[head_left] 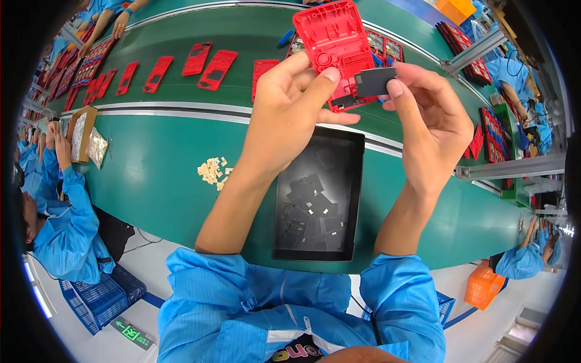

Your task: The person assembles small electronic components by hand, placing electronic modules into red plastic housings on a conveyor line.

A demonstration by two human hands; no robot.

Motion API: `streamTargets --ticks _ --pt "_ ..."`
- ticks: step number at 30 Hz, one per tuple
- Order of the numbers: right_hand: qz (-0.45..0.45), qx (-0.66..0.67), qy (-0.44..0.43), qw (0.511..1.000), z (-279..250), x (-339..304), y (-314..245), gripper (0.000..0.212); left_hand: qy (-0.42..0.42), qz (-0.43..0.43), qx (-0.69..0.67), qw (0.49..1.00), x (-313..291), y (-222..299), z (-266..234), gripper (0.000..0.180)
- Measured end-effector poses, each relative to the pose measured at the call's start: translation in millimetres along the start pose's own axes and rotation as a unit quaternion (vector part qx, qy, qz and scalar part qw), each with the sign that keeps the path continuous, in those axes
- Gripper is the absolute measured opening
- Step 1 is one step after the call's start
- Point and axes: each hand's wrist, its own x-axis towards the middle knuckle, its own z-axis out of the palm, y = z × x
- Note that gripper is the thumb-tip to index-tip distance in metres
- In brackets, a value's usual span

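My left hand grips a red plastic casing, its moulded inside facing me, thumb on the near edge. In my right hand, a thin dark rectangular panel is pinched between thumb and fingers. The panel overlaps the casing's lower right part; whether it touches the casing I cannot tell. Below my hands, a black tray lies on the green table, holding several similar dark panels. Beside my left forearm is a small heap of cream-coloured pieces.
Several red casings lie along the green belt beyond a metal rail. Behind the held casing are trays of red parts. At left stand a cardboard box and a clear bag; co-workers in blue sit at both sides.
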Motion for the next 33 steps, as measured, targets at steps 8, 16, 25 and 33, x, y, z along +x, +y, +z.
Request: streamTargets --ticks 8,16,25,33 --pt "-0.038 0.016 0.04 0.998 5 -2 11 0.023 -0.009 0.007 -0.009 1.0 -5 3 5 0.035" --pt "-0.059 -0.007 0.064 0.996 13 -4 6 0.031 -0.009 0.008 -0.007 1.0 -6 5 8 0.035" --pt "-0.061 -0.037 0.069 0.995 14 -8 6 0.027 -0.006 0.005 -0.005 1.0 -7 4 6 0.035" --pt "-0.053 -0.033 0.08 0.995 16 -10 7 0.024 -0.002 0.005 0.007 1.0 -8 5 9 0.035"
